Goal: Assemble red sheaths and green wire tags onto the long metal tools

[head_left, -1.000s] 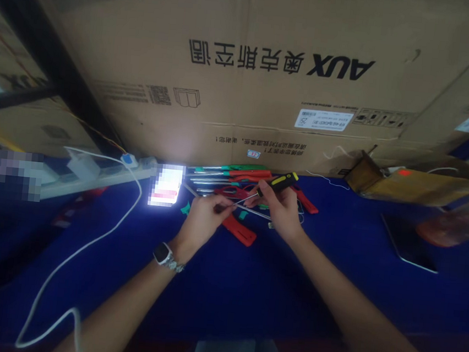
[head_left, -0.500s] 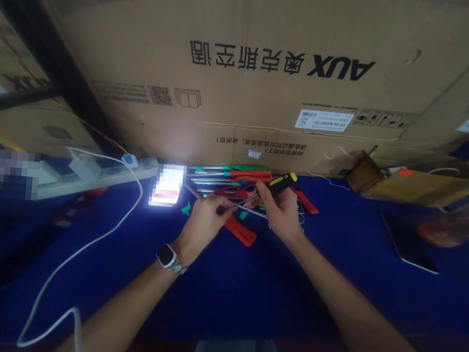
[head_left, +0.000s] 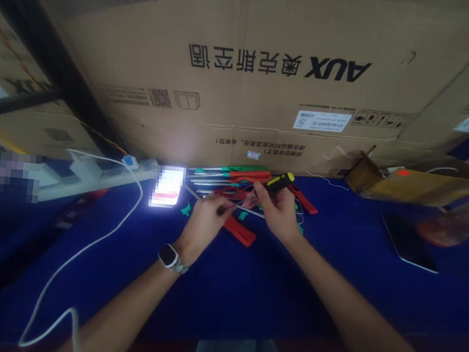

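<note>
My right hand (head_left: 279,213) is closed round a screwdriver with a black and yellow handle (head_left: 278,182), its thin metal shaft pointing left and down. The fingers of my left hand (head_left: 206,220) are pinched at the shaft's tip, on something too small to make out. A watch (head_left: 168,257) is on my left wrist. Both hands hover over a row of screwdrivers with red and green handles (head_left: 243,175) on the blue cloth (head_left: 224,285). A loose red handle (head_left: 239,230) lies just below my hands.
A lit phone screen (head_left: 167,187) lies left of the tools. A white cable (head_left: 99,240) runs from a power strip (head_left: 93,176) across the cloth. A large AUX cardboard box (head_left: 260,84) stands behind. A dark tablet (head_left: 410,245) lies at the right.
My hands and the black and yellow screwdriver have shifted slightly left; the grip looks unchanged.
</note>
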A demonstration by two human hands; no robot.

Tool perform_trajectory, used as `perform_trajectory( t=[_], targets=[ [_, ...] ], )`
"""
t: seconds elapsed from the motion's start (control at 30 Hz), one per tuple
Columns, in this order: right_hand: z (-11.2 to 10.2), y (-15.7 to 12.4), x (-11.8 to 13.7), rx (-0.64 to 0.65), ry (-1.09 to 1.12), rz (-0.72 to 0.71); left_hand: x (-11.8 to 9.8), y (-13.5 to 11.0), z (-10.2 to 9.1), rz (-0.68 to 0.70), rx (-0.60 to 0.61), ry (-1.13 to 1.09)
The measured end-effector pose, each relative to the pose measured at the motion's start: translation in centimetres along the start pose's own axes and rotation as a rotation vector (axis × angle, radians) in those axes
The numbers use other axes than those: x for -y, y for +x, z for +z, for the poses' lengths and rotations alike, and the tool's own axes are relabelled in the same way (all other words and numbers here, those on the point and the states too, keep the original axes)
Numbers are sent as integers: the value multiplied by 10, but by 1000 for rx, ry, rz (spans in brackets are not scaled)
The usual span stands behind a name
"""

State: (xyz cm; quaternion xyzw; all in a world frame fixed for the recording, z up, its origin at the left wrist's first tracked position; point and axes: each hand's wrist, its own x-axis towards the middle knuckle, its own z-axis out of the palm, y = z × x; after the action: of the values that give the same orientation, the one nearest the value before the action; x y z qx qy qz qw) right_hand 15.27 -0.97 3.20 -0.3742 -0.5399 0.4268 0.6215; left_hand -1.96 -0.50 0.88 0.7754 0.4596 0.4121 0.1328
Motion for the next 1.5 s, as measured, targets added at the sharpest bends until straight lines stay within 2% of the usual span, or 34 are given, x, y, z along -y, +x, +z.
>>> perform_trajectory(
  t=[0.13,0.33,0.4,0.5,0.6,0.7,0.83,0.97,1.17,1.37,1.5],
  targets=[
    [1,1,-1,-2,-27,-19,-1,2,2,55,6,74],
    [-5,6,2,-15,-28,7,-11,4,-1,27,70,171],
    [-11,9,5,-36,-42,8,-13,3,-4,96,95,183],
    [-21,12,9,-45,-79,14,-11,0,-8,254,259,79],
    [-28,12,9,-17,-116,29,-6,-4,-6,338,425,-21],
    [-29,9,8,55,-155,29,-1,-5,1,356,479,-50],
    [-25,4,6,142,-187,24,7,-1,12,329,429,-93],
    [-23,2,5,172,-228,-40,13,1,18,306,386,-156],
    [-23,1,3,153,-247,-47,10,0,17,293,346,-165],
    [-18,1,10,48,-68,-18,3,-1,14,179,173,-248],
    [-15,0,15,0,-31,-26,3,-1,13,122,138,-282]
  ],
)
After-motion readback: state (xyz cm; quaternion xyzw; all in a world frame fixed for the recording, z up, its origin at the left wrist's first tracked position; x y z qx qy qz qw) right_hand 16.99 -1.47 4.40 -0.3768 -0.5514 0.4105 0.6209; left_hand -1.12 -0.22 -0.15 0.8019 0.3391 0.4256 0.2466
